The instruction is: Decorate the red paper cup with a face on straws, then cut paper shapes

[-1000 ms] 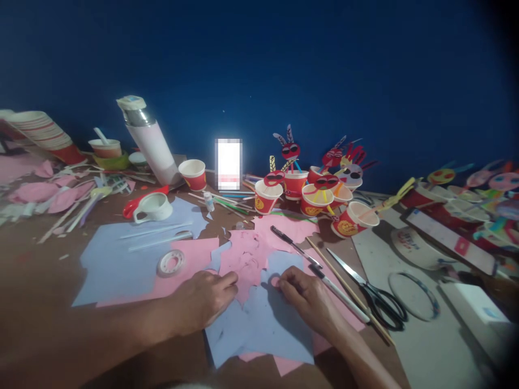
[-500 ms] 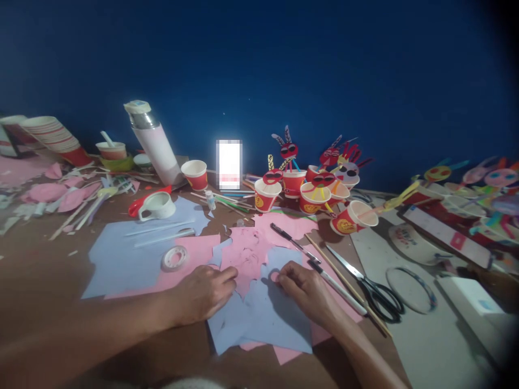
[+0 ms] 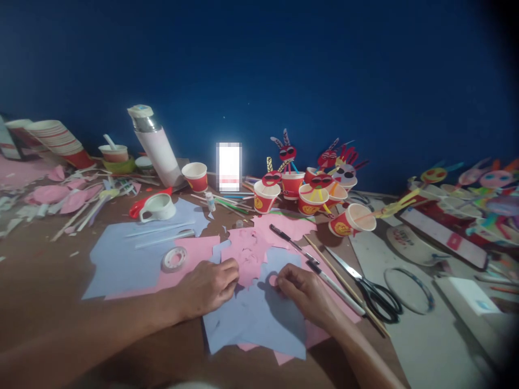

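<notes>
My right hand (image 3: 302, 292) pinches a small round pink paper piece (image 3: 273, 281) between thumb and fingers, above a blue paper sheet (image 3: 259, 335). My left hand (image 3: 213, 286) is closed, its fingertips pressed together at the left edge of a cut, ragged pink paper (image 3: 245, 254). Whatever those fingers may hold is hidden. A roll of white tape (image 3: 174, 260) lies just beyond my left hand. Right of my other hand lie a black pen (image 3: 290, 242), a marker (image 3: 338, 289), a thin wooden stick (image 3: 375, 319) and black-handled scissors (image 3: 375, 294).
Red paper cups with paper-faced figures (image 3: 267, 195) stand at the back and right. A white thermos (image 3: 158, 154), a white mug-shaped lid (image 3: 158, 208) and stacked cups (image 3: 60, 143) are at the left. Paper scraps (image 3: 73, 197) lie far left. A phone (image 3: 444, 237) rests at the right.
My left hand has curled slightly, its fingers a little higher. The blue sheet under my hands has shifted slightly left. The right hand keeps its pinch on the pink round piece.
</notes>
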Demonstrator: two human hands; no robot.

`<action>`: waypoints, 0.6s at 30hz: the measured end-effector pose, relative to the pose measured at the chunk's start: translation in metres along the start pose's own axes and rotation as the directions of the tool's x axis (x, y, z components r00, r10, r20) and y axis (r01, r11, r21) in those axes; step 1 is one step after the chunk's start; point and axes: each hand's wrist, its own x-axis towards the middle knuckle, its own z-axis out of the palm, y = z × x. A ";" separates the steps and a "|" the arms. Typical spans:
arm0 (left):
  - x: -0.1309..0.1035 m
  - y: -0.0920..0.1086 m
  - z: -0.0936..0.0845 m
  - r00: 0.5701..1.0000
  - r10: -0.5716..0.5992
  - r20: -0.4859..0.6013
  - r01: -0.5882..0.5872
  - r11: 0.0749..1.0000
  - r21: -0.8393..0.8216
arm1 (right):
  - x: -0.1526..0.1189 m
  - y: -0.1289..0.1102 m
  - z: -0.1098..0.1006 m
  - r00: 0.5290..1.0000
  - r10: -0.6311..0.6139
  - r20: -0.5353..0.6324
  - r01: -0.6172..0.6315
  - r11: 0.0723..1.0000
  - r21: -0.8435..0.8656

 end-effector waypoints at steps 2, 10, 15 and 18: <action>0.003 0.007 -0.001 0.998 -0.053 -0.035 0.049 0.994 -0.100 | 0.000 -0.003 0.000 1.000 -0.005 0.000 0.005 0.997 0.081; 0.019 0.041 0.004 0.999 -0.013 -0.040 0.006 0.988 -0.157 | -0.003 -0.011 -0.016 0.926 -0.060 -0.374 0.179 0.940 0.292; 0.027 0.052 0.014 0.998 0.045 -0.047 -0.051 0.989 -0.139 | -0.003 -0.009 -0.014 0.920 -0.070 -0.385 0.190 0.940 0.284; 0.031 0.058 0.018 0.993 0.113 -0.014 -0.114 0.988 -0.108 | -0.001 -0.006 -0.010 0.937 -0.085 -0.340 0.171 0.957 0.233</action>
